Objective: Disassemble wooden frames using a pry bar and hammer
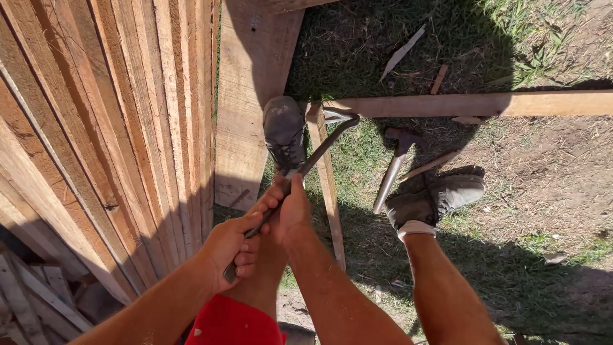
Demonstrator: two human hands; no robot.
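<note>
Hands both clamped on one tool: left hand [228, 246] wrapped round the near end of a dark steel crowbar [306, 167], right hand [288, 207] gripping the shaft just above it, the two hands touching. Crowbar runs up and away, its curved claw end at the joint where a narrow upright plank [327, 185] meets a long horizontal plank [472, 103]; whether the claw is under a nail or just against the wood, cannot tell. Left shoe [284, 131] planted beside the narrow plank, on a wide board [246, 96]. Right shoe [440, 195] on grass [364, 45]. Hammer [393, 166] lying on the ground between the narrow plank and the right shoe, head away. Stacked timber boards [108, 115] fill the left side, in sun. Wood splinters scattered on the grass beyond.
</note>
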